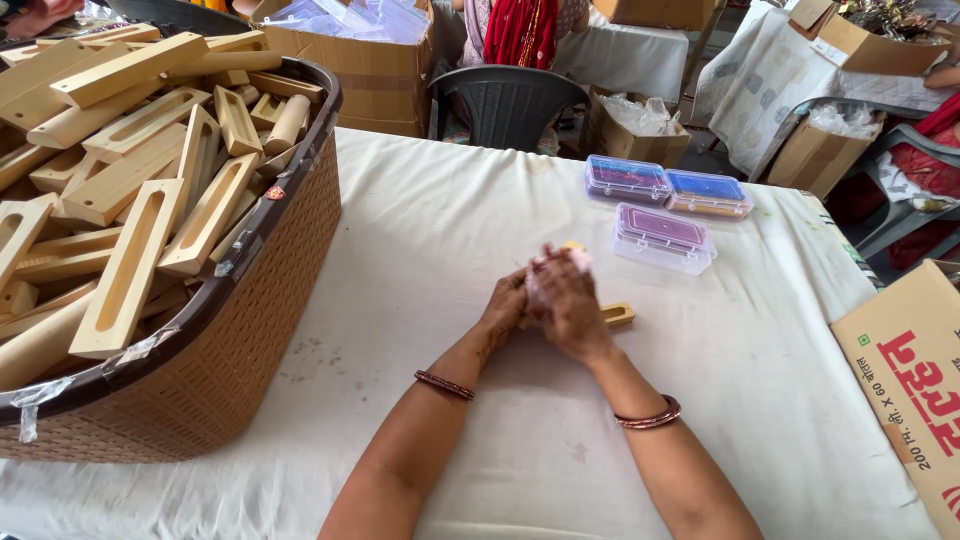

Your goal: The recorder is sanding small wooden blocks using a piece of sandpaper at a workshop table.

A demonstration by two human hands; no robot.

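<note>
Basket (250, 340), brown woven plastic, fills the left of the frame, heaped with slotted wooden blocks (130, 270). White-clothed counter (420, 230) runs across the middle. At centre, left hand (505, 310) and right hand (570, 310) are pressed together, fingers (552, 272) curled narrow around a small pale wooden block (617, 315); one end of it sticks out to the right of the right hand, low against the cloth, and a tip shows above the fingertips. Something pinkish sits between the hands; cannot tell what. Upper right of centre, three clear plastic boxes (662, 238) with coloured contents lie well apart from the hands. Cardboard box (915, 390) at the right edge.
</note>
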